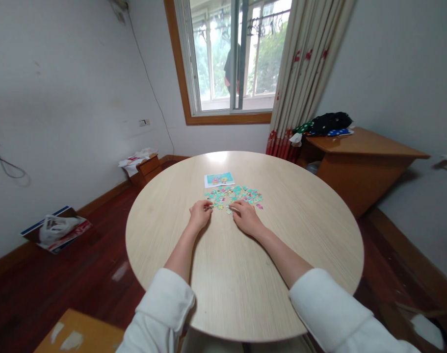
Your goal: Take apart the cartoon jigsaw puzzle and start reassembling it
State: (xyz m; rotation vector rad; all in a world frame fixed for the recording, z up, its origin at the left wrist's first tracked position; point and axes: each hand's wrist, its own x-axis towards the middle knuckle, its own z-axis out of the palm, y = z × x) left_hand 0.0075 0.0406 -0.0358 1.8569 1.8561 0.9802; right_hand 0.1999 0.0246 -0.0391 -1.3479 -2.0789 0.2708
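A heap of small turquoise and pink jigsaw pieces (235, 195) lies near the middle of a round pale wooden table (300, 235). Behind the heap rests a printed picture card (219, 179). My left hand (200, 214) is curled at the heap's near left edge, its fingertips pinched on a small piece. My right hand (247, 216) sits at the near right edge, fingers bent and pressed onto a piece by the pile. Both forearms reach out from white sleeves.
A wooden desk (359, 162) with dark clothing stands at the right under a curtain (304, 73). A small drawer unit (146, 166) sits by the left wall, a bag on cardboard (56, 228) on the floor. A window (238, 54) is behind.
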